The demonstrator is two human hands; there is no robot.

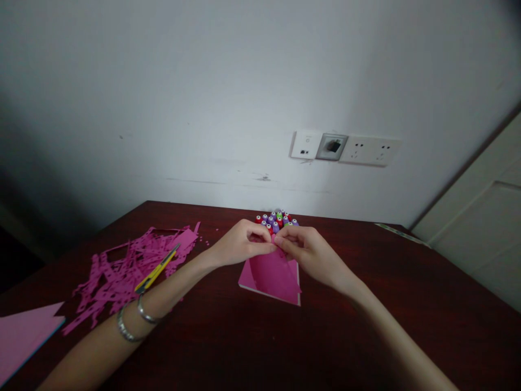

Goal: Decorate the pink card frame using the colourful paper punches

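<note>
A magenta sheet of paper (271,274) is tilted up from a paper stack (246,278) of the same colour with a pale edge. My left hand (244,243) pinches the sheet's top edge between thumb and fingers. Right beside it, my right hand (307,251) pinches the same edge, and the fingertips of both hands nearly meet. What lies exactly between the fingertips is too small to make out. Just behind the hands stands a cluster of small red, purple and green capped pieces (275,225), partly hidden by the fingers.
Cut magenta paper scraps (122,271) lie heaped on the left of the dark red table (228,347), with a yellow utility knife (158,270) on top. Pink paper sheets (26,336) are at the near left. A thin strip (401,234) lies far right. Wall sockets (366,150) sit behind.
</note>
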